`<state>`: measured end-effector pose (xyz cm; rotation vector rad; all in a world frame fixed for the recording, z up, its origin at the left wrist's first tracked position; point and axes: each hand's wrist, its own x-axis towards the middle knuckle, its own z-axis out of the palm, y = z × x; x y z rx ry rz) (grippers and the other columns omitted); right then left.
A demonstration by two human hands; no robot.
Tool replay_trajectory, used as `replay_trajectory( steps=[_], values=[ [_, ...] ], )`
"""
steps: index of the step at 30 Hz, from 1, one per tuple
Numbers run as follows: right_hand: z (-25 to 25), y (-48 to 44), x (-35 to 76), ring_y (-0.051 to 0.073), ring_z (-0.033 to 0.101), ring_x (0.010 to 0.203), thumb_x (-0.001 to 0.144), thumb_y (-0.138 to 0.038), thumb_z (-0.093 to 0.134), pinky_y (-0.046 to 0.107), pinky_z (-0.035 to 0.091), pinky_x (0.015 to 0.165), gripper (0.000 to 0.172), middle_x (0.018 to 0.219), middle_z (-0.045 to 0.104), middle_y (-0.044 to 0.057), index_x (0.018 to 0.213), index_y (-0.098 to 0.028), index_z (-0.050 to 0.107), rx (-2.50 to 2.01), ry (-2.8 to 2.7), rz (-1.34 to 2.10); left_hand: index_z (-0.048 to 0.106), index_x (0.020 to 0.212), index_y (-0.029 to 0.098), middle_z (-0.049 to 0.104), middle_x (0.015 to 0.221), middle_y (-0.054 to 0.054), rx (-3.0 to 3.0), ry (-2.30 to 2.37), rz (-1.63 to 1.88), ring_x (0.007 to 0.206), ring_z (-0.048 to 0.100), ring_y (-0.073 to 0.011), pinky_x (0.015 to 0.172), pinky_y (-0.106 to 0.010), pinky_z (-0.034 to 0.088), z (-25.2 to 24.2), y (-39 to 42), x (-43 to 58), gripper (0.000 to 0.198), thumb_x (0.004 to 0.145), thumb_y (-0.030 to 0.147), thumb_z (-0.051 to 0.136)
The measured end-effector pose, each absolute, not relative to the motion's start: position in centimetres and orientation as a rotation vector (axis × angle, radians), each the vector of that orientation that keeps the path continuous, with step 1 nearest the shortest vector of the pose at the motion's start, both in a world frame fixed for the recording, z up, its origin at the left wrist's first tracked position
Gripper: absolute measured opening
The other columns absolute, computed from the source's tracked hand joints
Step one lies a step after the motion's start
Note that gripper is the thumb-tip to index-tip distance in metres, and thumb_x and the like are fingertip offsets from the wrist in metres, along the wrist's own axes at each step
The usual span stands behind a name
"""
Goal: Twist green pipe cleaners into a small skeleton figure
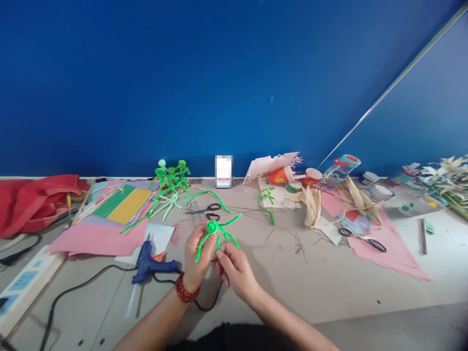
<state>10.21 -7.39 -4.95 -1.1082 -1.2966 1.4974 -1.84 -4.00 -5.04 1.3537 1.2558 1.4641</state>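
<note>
A bright green pipe-cleaner figure (212, 227) with a coiled round head and several thin limbs is up in front of me. My left hand (197, 248) grips it just below the head, a red beaded bracelet on the wrist. One of its lower limbs is pinched between the fingertips of my right hand (234, 268). Beyond the hands, black-handled scissors (212, 212) and a loose green pipe cleaner (210, 192) lie on the table. Several finished-looking green pipe-cleaner figures (171, 173) stand at the back left.
A blue glue gun (149, 263) with its black cord lies left of my hands, by a white power strip (25, 282). Pink paper (102, 239) is further left. A phone (224, 171) leans on the blue wall. Rightward are dried husks (312, 207), paper cups (281, 175) and more scissors (361, 239).
</note>
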Motion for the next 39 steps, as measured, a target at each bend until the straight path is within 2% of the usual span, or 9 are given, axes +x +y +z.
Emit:
replay_trajectory(
  steps=[2, 5, 9, 15, 18, 21, 28, 35, 39],
  values=[
    [-3.9, -7.3, 11.5, 0.011, 0.045, 0.049, 0.089, -0.030, 0.046, 0.021, 0.028, 0.050, 0.024, 0.054, 0.049, -0.003, 0.067, -0.020, 0.047, -1.272, -1.673, 1.069, 0.061, 0.090, 0.019, 0.062, 0.086, -0.001, 1.463, 1.279, 1.436, 0.081, 0.058, -0.0170, 0.078, -0.027, 0.047, -5.0, -4.0, -2.1, 0.009, 0.086, 0.027, 0.060],
    [-2.0, -6.8, 13.5, 0.012, 0.050, 0.052, 0.090, -0.021, 0.041, 0.023, 0.027, 0.052, 0.021, 0.061, 0.059, 0.000, 0.076, -0.019, 0.056, -1.385, -1.956, 0.593, 0.062, 0.092, 0.020, 0.063, 0.085, -0.002, 1.527, 1.295, 1.385, 0.079, 0.058, -0.0177, 0.076, -0.027, 0.048, -4.9, -3.8, -2.4, 0.011, 0.087, 0.029, 0.060],
    [-0.8, -5.3, 15.4, 0.013, 0.051, 0.050, 0.093, -0.025, 0.042, 0.024, 0.025, 0.051, 0.023, 0.061, 0.062, 0.002, 0.079, -0.019, 0.058, -1.447, -2.098, 0.346, 0.066, 0.089, 0.021, 0.066, 0.082, -0.002, 1.374, 1.224, 1.350, 0.078, 0.059, -0.0186, 0.074, -0.027, 0.049, -4.6, -3.5, -2.5, 0.011, 0.083, 0.030, 0.065],
    [-1.2, -3.3, 16.1, 0.015, 0.054, 0.057, 0.091, -0.025, 0.041, 0.024, 0.031, 0.056, 0.018, 0.068, 0.064, 0.003, 0.081, -0.020, 0.056, -1.402, -1.991, 0.508, 0.073, 0.091, 0.020, 0.070, 0.080, -0.002, 0.904, 0.948, 1.231, 0.076, 0.062, -0.0175, 0.074, -0.026, 0.049, -4.7, -3.0, -2.5, 0.022, 0.072, 0.028, 0.078],
    [-1.5, -2.9, 16.0, 0.015, 0.052, 0.056, 0.090, -0.027, 0.041, 0.023, 0.032, 0.056, 0.020, 0.063, 0.059, 0.001, 0.074, -0.021, 0.052, -1.355, -1.916, 0.637, 0.073, 0.090, 0.019, 0.071, 0.079, -0.002, 0.795, 0.910, 1.126, 0.072, 0.062, -0.0160, 0.070, -0.026, 0.049, -4.4, -3.0, -2.3, 0.027, 0.066, 0.028, 0.083],
    [-2.0, -2.4, 15.6, 0.014, 0.048, 0.052, 0.089, -0.028, 0.043, 0.023, 0.031, 0.055, 0.024, 0.057, 0.053, -0.001, 0.066, -0.021, 0.047, -1.354, -1.845, 0.748, 0.073, 0.090, 0.019, 0.071, 0.078, -0.002, 0.742, 0.873, 1.076, 0.071, 0.062, -0.0144, 0.069, -0.025, 0.050, -4.0, -3.1, -2.2, 0.028, 0.065, 0.027, 0.084],
    [-4.3, -1.6, 14.0, 0.012, 0.047, 0.052, 0.089, -0.032, 0.045, 0.022, 0.032, 0.054, 0.025, 0.055, 0.052, -0.003, 0.067, -0.021, 0.049, -1.292, -1.655, 0.950, 0.071, 0.089, 0.018, 0.073, 0.082, -0.002, 0.654, 0.789, 1.084, 0.076, 0.065, -0.0148, 0.068, -0.024, 0.052, -3.8, -3.2, -2.1, 0.030, 0.063, 0.026, 0.085],
    [-5.5, -3.2, 12.8, 0.013, 0.049, 0.056, 0.091, -0.033, 0.045, 0.022, 0.034, 0.056, 0.028, 0.061, 0.055, -0.001, 0.069, -0.020, 0.055, -1.273, -1.595, 1.133, 0.069, 0.082, 0.017, 0.071, 0.076, 0.000, 0.693, 0.749, 1.186, 0.068, 0.064, -0.0115, 0.068, -0.022, 0.052, -4.3, -3.1, -2.0, 0.022, 0.067, 0.025, 0.083],
    [-6.8, -4.3, 11.3, 0.012, 0.045, 0.050, 0.084, -0.037, 0.052, 0.022, 0.034, 0.051, 0.025, 0.054, 0.051, -0.003, 0.067, -0.020, 0.052, -1.174, -1.449, 1.329, 0.067, 0.079, 0.018, 0.069, 0.070, 0.003, 0.694, 0.806, 1.282, 0.064, 0.063, -0.0111, 0.062, -0.021, 0.051, -4.7, -3.3, -1.5, 0.022, 0.065, 0.022, 0.083]
  ],
)
